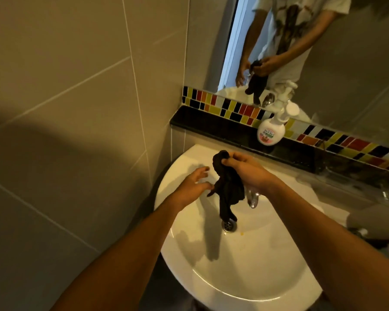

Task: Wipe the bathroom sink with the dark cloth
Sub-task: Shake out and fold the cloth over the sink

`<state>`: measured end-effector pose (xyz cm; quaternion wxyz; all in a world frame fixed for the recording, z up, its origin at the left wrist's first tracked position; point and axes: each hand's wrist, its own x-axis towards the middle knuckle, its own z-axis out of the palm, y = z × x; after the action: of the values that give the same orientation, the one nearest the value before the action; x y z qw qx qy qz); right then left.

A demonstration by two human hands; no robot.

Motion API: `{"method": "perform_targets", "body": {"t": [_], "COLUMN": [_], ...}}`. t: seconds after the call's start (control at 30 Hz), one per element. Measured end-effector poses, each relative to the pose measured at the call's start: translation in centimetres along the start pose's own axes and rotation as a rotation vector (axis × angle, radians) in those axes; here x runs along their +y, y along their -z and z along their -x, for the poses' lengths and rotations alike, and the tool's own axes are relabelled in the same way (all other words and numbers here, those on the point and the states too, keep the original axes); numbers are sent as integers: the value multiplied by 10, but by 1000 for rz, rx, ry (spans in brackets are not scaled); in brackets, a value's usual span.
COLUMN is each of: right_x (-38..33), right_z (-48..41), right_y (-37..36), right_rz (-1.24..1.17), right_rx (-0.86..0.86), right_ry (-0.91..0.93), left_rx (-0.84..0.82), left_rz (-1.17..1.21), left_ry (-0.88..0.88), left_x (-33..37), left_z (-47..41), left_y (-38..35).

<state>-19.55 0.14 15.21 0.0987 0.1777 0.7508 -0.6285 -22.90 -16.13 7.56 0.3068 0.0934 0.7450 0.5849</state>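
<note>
A white round sink (245,277) fills the lower middle, with a metal drain (228,225) in its bowl. The dark cloth (228,189) hangs bunched over the bowl, its lower end dangling just above the drain. My right hand (247,169) is shut on the cloth's top end. My left hand (194,181) is open beside the cloth on its left, fingers spread, fingertips close to the fabric. The chrome tap (252,198) is partly hidden behind the cloth and my right wrist.
A black ledge (211,123) runs behind the sink with a white pump soap bottle (272,129) on it. Coloured mosaic tiles (225,106) and a mirror (323,52) sit above it. A tiled wall (76,108) stands close on the left.
</note>
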Motion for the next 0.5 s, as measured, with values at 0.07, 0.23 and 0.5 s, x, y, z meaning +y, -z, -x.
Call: {"method": "perform_targets", "body": {"t": [0.07, 0.23, 0.5], "right_x": [-14, -34, -33], "right_z": [11, 34, 48], "right_y": [11, 40, 84], "right_rz": [54, 159, 584], "right_rx": [-20, -13, 161], "right_ry": [49, 145, 187], "left_rx": [-95, -117, 17], "left_rz": [15, -76, -430], "left_ry": [-49, -176, -323], "left_x": [24, 57, 82], "left_z": [6, 15, 20], "left_y": [-3, -5, -1]}}
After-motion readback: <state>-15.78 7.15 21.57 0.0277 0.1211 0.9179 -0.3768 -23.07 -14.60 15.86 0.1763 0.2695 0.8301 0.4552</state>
